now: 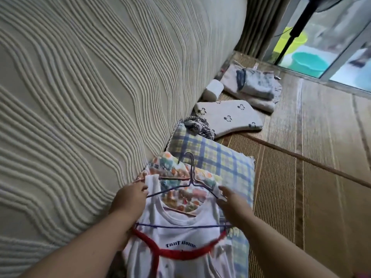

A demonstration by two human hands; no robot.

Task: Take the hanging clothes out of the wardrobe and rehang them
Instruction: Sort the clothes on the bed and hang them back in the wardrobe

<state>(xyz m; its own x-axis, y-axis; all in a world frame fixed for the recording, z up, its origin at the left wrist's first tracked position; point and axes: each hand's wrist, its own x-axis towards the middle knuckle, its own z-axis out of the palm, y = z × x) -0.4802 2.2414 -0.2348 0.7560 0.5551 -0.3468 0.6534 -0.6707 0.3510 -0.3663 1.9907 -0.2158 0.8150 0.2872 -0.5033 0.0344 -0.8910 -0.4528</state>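
A white sleeveless top (181, 237) with dark lettering lies on a pile of clothes at the bottom middle. A thin wire hanger (191, 177) sits in its neck, hook pointing away from me. My left hand (128, 199) pinches the top's left shoulder strap and the hanger's left arm. My right hand (230, 199) grips the right strap at the hanger's right end. A red hanger (180, 252) and a blue wire hanger (180, 226) lie across the top lower down. Beneath is a colourful patterned garment (180, 194).
A ribbed cream headboard (90, 97) fills the left. A plaid pillow (212, 157), a mouse-print pillow (230, 117) and folded towels (255, 87) lie along it on a woven mat (311, 157). A glass door (321, 47) stands at the top right.
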